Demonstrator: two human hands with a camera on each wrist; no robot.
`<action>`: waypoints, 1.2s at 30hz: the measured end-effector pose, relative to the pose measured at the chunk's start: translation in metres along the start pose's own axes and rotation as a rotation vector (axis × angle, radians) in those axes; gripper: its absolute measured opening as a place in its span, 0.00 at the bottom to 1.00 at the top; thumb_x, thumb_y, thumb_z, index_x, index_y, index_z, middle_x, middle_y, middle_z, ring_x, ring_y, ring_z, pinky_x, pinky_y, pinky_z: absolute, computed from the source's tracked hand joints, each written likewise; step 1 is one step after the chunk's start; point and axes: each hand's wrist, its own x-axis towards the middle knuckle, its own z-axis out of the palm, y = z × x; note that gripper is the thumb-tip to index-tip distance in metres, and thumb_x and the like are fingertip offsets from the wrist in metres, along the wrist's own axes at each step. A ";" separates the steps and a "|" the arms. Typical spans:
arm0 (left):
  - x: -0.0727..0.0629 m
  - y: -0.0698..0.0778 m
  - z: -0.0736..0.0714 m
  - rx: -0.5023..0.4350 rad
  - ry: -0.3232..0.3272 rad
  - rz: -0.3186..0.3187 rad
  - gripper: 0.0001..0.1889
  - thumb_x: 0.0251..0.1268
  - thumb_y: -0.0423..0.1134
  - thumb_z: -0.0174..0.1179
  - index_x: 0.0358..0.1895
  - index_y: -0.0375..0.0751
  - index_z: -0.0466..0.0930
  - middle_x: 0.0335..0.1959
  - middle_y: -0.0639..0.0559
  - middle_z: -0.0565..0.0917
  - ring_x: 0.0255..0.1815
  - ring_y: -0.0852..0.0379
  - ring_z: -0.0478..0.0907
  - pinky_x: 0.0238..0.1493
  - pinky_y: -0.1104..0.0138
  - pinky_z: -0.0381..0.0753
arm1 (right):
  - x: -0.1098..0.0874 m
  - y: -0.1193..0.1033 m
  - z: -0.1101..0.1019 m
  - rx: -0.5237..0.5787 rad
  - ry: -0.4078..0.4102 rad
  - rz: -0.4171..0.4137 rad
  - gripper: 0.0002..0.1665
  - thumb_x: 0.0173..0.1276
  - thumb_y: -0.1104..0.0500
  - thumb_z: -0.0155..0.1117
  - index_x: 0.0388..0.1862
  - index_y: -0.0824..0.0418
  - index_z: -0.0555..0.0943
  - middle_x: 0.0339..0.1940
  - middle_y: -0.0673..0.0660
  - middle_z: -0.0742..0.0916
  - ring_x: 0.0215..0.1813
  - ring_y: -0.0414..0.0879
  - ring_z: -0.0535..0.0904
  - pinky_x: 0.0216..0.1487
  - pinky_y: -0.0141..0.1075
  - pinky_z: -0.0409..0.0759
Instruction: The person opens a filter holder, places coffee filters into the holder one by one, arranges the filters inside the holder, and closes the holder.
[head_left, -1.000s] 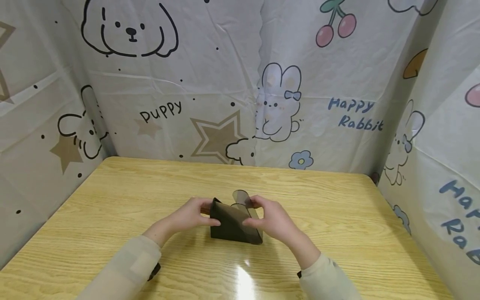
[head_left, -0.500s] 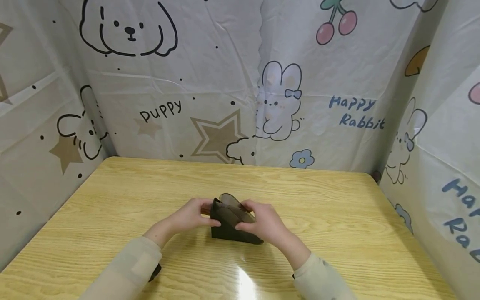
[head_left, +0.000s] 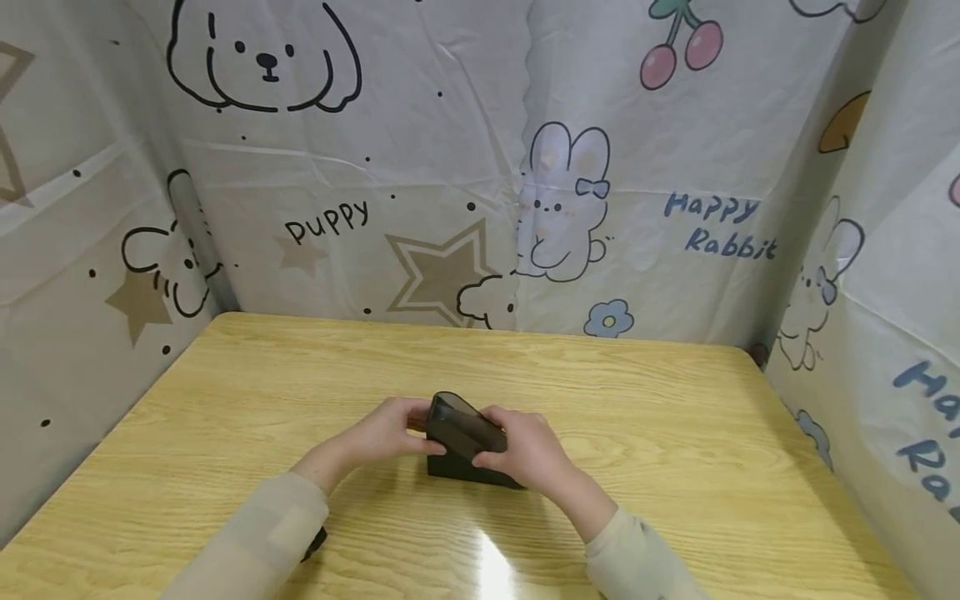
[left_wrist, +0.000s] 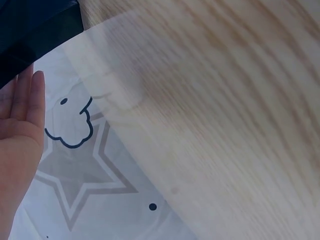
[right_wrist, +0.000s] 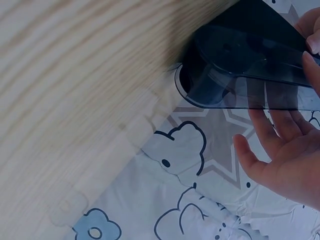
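A black wedge-shaped box (head_left: 461, 468) stands on the wooden table at the middle of the head view. Over its sloping top lies a smoky see-through piece (head_left: 467, 427) with rounded ends; its exact kind does not show. My left hand (head_left: 390, 433) grips the box at its taller left end, thumb in front and fingers behind. From the right, my right hand (head_left: 528, 446) holds the smoky piece between thumb and fingers. In the right wrist view, the smoky piece (right_wrist: 242, 95) has a clear rim, with fingers visible behind it. The left wrist view catches only a dark corner of the box (left_wrist: 45, 35).
The wood-grain table (head_left: 637, 417) extends around both hands. A pale printed curtain (head_left: 337, 167) hangs along its back and sides. Light glares off the tabletop near the front.
My right hand has moved left and slightly down, bringing the smoky piece from its raised, offset position at the right to line up over the black box. My left hand keeps its hold.
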 end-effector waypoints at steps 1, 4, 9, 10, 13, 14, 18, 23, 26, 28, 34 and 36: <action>0.002 0.000 0.001 0.001 -0.003 0.002 0.19 0.56 0.42 0.66 0.52 0.44 0.79 0.46 0.51 0.84 0.47 0.56 0.81 0.56 0.54 0.75 | 0.000 0.001 0.000 -0.005 0.003 0.002 0.27 0.54 0.49 0.72 0.52 0.55 0.78 0.43 0.53 0.86 0.38 0.43 0.77 0.38 0.37 0.73; 0.006 0.001 0.002 0.006 -0.005 0.006 0.19 0.56 0.42 0.66 0.52 0.45 0.79 0.47 0.51 0.84 0.47 0.56 0.81 0.57 0.55 0.75 | -0.001 0.004 -0.001 -0.019 0.013 0.008 0.27 0.54 0.49 0.72 0.52 0.55 0.78 0.42 0.53 0.86 0.37 0.44 0.77 0.37 0.37 0.72; 0.013 0.002 0.005 0.004 -0.001 0.004 0.19 0.56 0.42 0.66 0.53 0.45 0.78 0.47 0.51 0.84 0.48 0.55 0.81 0.57 0.53 0.74 | 0.000 0.009 -0.003 -0.034 0.022 0.032 0.28 0.54 0.49 0.73 0.53 0.55 0.78 0.42 0.53 0.86 0.36 0.44 0.76 0.38 0.39 0.72; 0.014 0.003 0.006 0.005 0.001 0.001 0.20 0.56 0.42 0.66 0.53 0.45 0.78 0.47 0.51 0.84 0.48 0.56 0.81 0.57 0.53 0.74 | 0.000 0.010 -0.004 -0.031 0.022 0.044 0.28 0.54 0.49 0.72 0.53 0.55 0.78 0.42 0.53 0.86 0.37 0.45 0.76 0.39 0.40 0.72; 0.020 0.005 0.009 0.010 0.012 -0.016 0.20 0.56 0.43 0.67 0.53 0.47 0.78 0.47 0.53 0.84 0.48 0.57 0.80 0.56 0.54 0.75 | 0.001 0.014 -0.007 -0.034 0.023 0.073 0.29 0.54 0.49 0.73 0.54 0.56 0.77 0.43 0.54 0.86 0.38 0.46 0.77 0.44 0.44 0.71; 0.023 0.006 0.010 0.013 0.017 -0.020 0.20 0.56 0.43 0.67 0.53 0.48 0.78 0.46 0.54 0.84 0.48 0.57 0.80 0.56 0.54 0.75 | 0.002 0.016 -0.008 -0.035 0.024 0.080 0.29 0.54 0.49 0.73 0.54 0.56 0.77 0.44 0.54 0.86 0.38 0.46 0.77 0.46 0.46 0.70; 0.034 0.008 0.015 0.034 0.039 -0.013 0.19 0.55 0.42 0.67 0.52 0.49 0.79 0.45 0.56 0.84 0.47 0.59 0.80 0.55 0.55 0.75 | 0.002 0.024 -0.012 -0.031 0.034 0.110 0.30 0.53 0.50 0.73 0.55 0.56 0.77 0.45 0.54 0.86 0.40 0.46 0.78 0.53 0.49 0.67; 0.048 0.011 0.022 0.060 0.054 -0.007 0.18 0.55 0.41 0.67 0.51 0.50 0.79 0.44 0.56 0.84 0.47 0.58 0.79 0.57 0.54 0.73 | 0.003 0.035 -0.018 -0.034 0.047 0.146 0.31 0.53 0.51 0.73 0.56 0.57 0.77 0.45 0.54 0.86 0.42 0.47 0.79 0.56 0.50 0.65; 0.054 0.012 0.025 0.086 0.060 -0.006 0.19 0.55 0.42 0.67 0.52 0.50 0.78 0.45 0.56 0.84 0.49 0.56 0.79 0.59 0.53 0.72 | 0.003 0.040 -0.020 -0.039 0.054 0.175 0.32 0.53 0.51 0.73 0.57 0.56 0.77 0.46 0.54 0.86 0.43 0.48 0.79 0.57 0.50 0.65; 0.057 0.013 0.026 0.106 0.068 -0.014 0.20 0.55 0.42 0.67 0.52 0.49 0.78 0.46 0.55 0.83 0.51 0.55 0.78 0.60 0.53 0.71 | 0.004 0.042 -0.020 -0.039 0.054 0.183 0.32 0.53 0.51 0.73 0.57 0.56 0.76 0.46 0.54 0.85 0.43 0.48 0.79 0.57 0.51 0.64; 0.055 0.018 0.027 0.249 0.109 -0.068 0.31 0.53 0.47 0.68 0.62 0.47 0.71 0.60 0.49 0.76 0.65 0.47 0.68 0.66 0.49 0.63 | 0.004 0.042 -0.019 -0.080 0.047 0.173 0.43 0.52 0.46 0.73 0.65 0.58 0.70 0.59 0.58 0.79 0.60 0.57 0.73 0.64 0.58 0.59; 0.053 0.020 0.026 0.347 0.117 -0.104 0.43 0.52 0.54 0.68 0.70 0.47 0.60 0.70 0.44 0.64 0.72 0.42 0.55 0.70 0.45 0.53 | 0.003 0.041 -0.018 -0.123 0.033 0.189 0.54 0.51 0.39 0.71 0.72 0.57 0.61 0.70 0.61 0.69 0.71 0.63 0.59 0.66 0.66 0.50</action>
